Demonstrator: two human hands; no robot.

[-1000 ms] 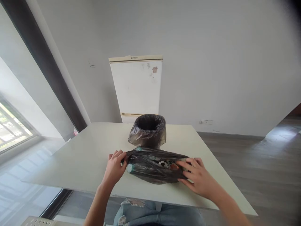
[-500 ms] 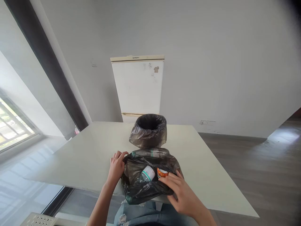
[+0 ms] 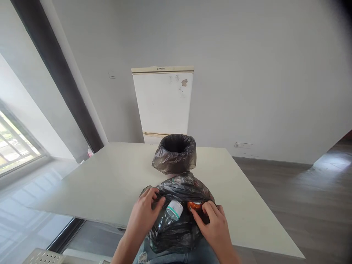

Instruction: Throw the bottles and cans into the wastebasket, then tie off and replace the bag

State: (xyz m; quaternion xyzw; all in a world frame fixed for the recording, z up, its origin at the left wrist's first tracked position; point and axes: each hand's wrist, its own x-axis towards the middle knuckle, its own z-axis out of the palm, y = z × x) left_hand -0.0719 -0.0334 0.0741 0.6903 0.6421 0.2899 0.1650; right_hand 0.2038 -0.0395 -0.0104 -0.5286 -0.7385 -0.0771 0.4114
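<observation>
A black plastic bag [image 3: 176, 234] lies at the table's near edge, its mouth partly open and its lower part hanging toward my lap. Inside the opening I see a clear bottle [image 3: 173, 212] with a white and green label, tilted. To its right is the orange end of a can [image 3: 195, 205]. My left hand [image 3: 145, 209] is curled on the bag's left rim, thumb toward the opening. My right hand [image 3: 213, 220] pinches the right rim, its thumb beside the can. More contents press against the far side of the bag, blurred by the film.
Just beyond the bag stands a bin [image 3: 176, 154] lined with another black bag. Both are on a pale table [image 3: 118, 172]. Behind it are a white refrigerator [image 3: 163, 102] and a grey wall. A perforated light-coloured seat [image 3: 44, 256] shows at lower left.
The bag's near side has been drawn down toward my lap, and its far rim has folded forward. My left hand has moved right and closer; my right hand has shifted slightly right.
</observation>
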